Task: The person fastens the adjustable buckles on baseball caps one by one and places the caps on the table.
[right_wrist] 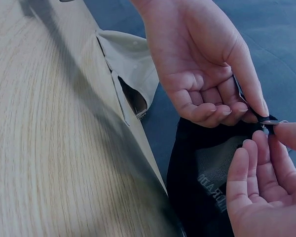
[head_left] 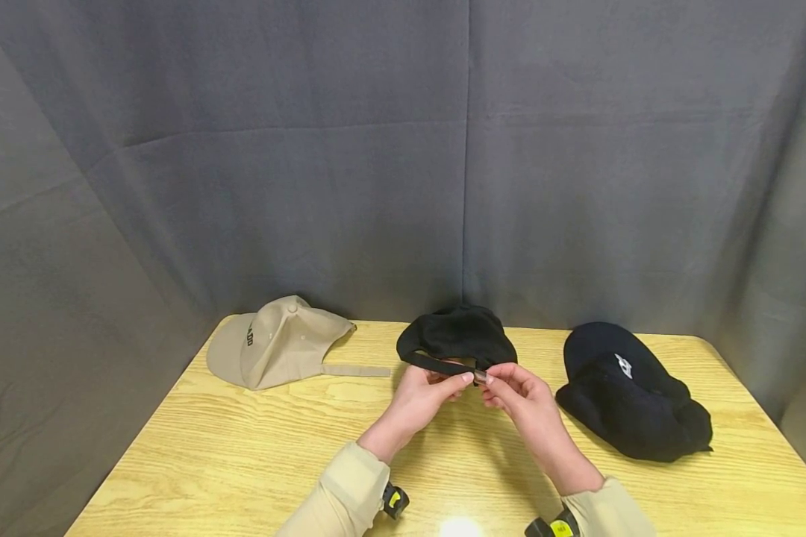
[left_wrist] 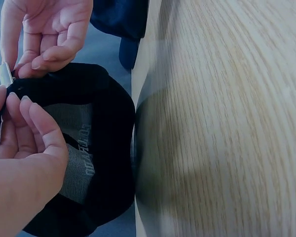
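A black cap (head_left: 460, 333) sits at the middle of the table's far side, its back strap (head_left: 436, 363) turned toward me. My left hand (head_left: 422, 397) pinches the strap between thumb and fingers, right beside the metal buckle (head_left: 480, 377). From the other side my right hand (head_left: 527, 403) pinches the buckle with thumb and forefinger. In the left wrist view the buckle (left_wrist: 5, 75) shows silver between the two hands. Pale lettering (left_wrist: 86, 150) is visible inside the cap. Fingers partly hide the strap where it meets the buckle.
To the left a beige cap (head_left: 285, 343) lies on its side, its loose strap (head_left: 356, 371) stretched toward the middle. At right rests a dark navy cap (head_left: 634, 403) with a white logo. Grey curtains (head_left: 403, 164) enclose the back and sides of the wooden table (head_left: 242, 455).
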{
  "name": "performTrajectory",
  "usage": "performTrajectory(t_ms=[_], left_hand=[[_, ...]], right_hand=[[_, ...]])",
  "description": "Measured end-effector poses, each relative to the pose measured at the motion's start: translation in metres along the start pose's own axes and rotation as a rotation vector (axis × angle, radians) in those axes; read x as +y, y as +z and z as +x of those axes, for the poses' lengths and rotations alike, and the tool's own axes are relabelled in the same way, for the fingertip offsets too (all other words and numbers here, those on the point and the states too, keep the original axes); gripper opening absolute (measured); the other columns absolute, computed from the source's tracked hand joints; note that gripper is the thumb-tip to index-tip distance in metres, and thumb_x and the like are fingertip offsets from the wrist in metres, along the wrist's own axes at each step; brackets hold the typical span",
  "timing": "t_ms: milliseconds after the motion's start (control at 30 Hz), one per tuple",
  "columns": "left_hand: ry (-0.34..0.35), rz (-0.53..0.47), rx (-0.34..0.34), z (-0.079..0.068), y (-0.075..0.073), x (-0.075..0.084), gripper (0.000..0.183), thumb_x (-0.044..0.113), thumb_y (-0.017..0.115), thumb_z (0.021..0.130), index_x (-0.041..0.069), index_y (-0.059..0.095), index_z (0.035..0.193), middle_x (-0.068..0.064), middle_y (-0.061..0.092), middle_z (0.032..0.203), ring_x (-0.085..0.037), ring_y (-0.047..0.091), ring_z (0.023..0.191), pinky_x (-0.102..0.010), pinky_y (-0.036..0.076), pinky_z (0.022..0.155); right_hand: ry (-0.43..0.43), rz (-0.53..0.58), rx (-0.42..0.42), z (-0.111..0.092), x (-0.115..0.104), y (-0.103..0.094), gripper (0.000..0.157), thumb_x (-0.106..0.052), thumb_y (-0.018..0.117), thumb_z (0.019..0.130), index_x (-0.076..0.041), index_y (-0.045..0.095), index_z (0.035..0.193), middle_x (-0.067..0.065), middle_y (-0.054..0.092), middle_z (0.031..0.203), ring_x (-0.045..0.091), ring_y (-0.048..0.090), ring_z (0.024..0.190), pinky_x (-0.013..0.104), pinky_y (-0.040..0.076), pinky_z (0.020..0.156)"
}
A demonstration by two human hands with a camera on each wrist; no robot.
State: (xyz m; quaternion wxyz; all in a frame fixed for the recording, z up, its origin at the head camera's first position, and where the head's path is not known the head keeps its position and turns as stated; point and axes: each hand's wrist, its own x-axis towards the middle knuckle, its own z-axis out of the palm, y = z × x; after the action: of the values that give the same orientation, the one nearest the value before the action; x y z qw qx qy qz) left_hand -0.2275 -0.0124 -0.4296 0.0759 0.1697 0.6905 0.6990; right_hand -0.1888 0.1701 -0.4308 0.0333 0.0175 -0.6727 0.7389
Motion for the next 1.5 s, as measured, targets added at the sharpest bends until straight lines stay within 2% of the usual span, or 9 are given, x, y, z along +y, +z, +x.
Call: performTrajectory(t_ms=[267,400,567,667,900,1200,1367,1500], left_hand=[[0.015,-0.002,-0.014,0.0,0.0,-0.001,0.016,0.014,0.074,0.095,0.0,0.069,0.102,-0.001,0.063,0.084,-0.019,0.057,0.078,-0.039,0.053,0.08],[0.004,-0.032,-0.002,0.002,0.0,-0.003,0.018,0.015,0.072,0.096,-0.002,0.069,0.103,-0.002,0.064,0.083,-0.018,0.06,0.077,-0.033,0.054,0.078],[-0.01,-0.149,0.041,0.004,-0.003,-0.003,0.027,0.017,0.064,0.102,-0.009,0.068,0.109,-0.004,0.065,0.083,-0.012,0.061,0.074,-0.023,0.053,0.071],[-0.002,-0.204,0.055,0.004,-0.006,-0.001,0.029,0.016,0.062,0.103,-0.011,0.067,0.113,-0.005,0.066,0.088,-0.012,0.061,0.074,-0.023,0.053,0.071],[0.002,-0.251,0.044,0.002,-0.012,0.005,0.026,0.013,0.059,0.105,-0.01,0.064,0.115,-0.007,0.068,0.105,-0.014,0.061,0.078,-0.023,0.053,0.075],[-0.01,-0.298,0.039,0.002,-0.016,0.008,0.028,0.012,0.056,0.106,-0.013,0.063,0.115,-0.005,0.067,0.102,-0.011,0.061,0.075,-0.022,0.053,0.074],[-0.042,-0.387,0.052,0.003,-0.019,0.011,0.02,0.015,0.058,0.105,-0.003,0.067,0.101,-0.004,0.066,0.089,-0.012,0.062,0.073,-0.023,0.053,0.074],[-0.066,-0.492,0.097,0.004,-0.023,0.013,0.021,0.021,0.06,0.104,0.005,0.065,0.091,-0.005,0.061,0.082,-0.014,0.06,0.073,-0.024,0.053,0.075]], right_hand=[[-0.003,-0.003,0.002,-0.001,-0.003,0.001,0.017,-0.002,0.062,0.1,0.012,0.061,0.109,0.011,0.068,0.091,0.018,0.067,0.082,0.027,0.056,0.079],[-0.02,-0.018,0.012,-0.001,-0.002,0.002,0.017,-0.001,0.062,0.1,0.013,0.061,0.108,0.012,0.067,0.091,0.018,0.067,0.081,0.028,0.056,0.079],[-0.03,-0.032,0.034,-0.001,-0.001,0.002,0.016,0.0,0.062,0.1,0.013,0.061,0.108,0.014,0.068,0.092,0.017,0.067,0.081,0.029,0.056,0.078],[-0.041,-0.029,0.043,-0.001,-0.002,0.001,0.016,0.0,0.061,0.1,0.013,0.06,0.109,0.014,0.068,0.094,0.017,0.067,0.081,0.029,0.056,0.078],[-0.064,-0.015,0.058,-0.001,-0.004,0.001,0.016,0.0,0.061,0.1,0.014,0.06,0.108,0.016,0.068,0.095,0.018,0.066,0.08,0.028,0.056,0.078],[-0.089,-0.037,0.062,-0.002,-0.006,-0.002,0.015,-0.001,0.061,0.101,0.013,0.061,0.106,0.012,0.069,0.095,0.018,0.067,0.083,0.029,0.056,0.079],[-0.101,-0.041,0.064,-0.002,-0.006,-0.005,0.015,-0.002,0.06,0.101,0.012,0.06,0.106,0.009,0.069,0.095,0.019,0.067,0.085,0.03,0.056,0.08],[-0.109,-0.039,0.074,-0.001,-0.006,-0.008,0.016,-0.002,0.059,0.102,0.013,0.059,0.107,0.006,0.069,0.095,0.018,0.066,0.086,0.029,0.056,0.081]])
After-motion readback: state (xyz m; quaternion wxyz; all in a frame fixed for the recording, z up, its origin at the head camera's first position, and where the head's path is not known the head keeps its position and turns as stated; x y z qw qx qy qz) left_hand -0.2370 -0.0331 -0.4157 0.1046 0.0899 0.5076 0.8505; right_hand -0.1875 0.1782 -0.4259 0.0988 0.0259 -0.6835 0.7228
